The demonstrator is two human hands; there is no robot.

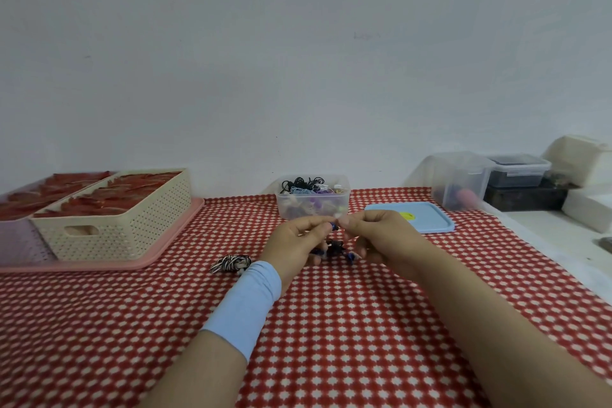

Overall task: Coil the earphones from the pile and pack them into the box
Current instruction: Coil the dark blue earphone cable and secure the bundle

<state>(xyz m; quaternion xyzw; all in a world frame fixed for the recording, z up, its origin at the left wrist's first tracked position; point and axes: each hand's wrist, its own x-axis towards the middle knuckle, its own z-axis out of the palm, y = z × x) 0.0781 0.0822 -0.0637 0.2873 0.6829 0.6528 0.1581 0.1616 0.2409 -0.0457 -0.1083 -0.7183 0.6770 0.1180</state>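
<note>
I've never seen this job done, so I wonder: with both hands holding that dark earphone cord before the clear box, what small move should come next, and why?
Probably wind a loop. The left hand and right hand both pinch the dark earphones, and loose cord hangs tangled below them, so the coil looks unfinished. The clear box stands open behind, its blue lid beside it.

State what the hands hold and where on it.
The left hand and right hand both pinch the dark blue earphones by the cord's upper part; the rest hangs bunched between them.
</note>
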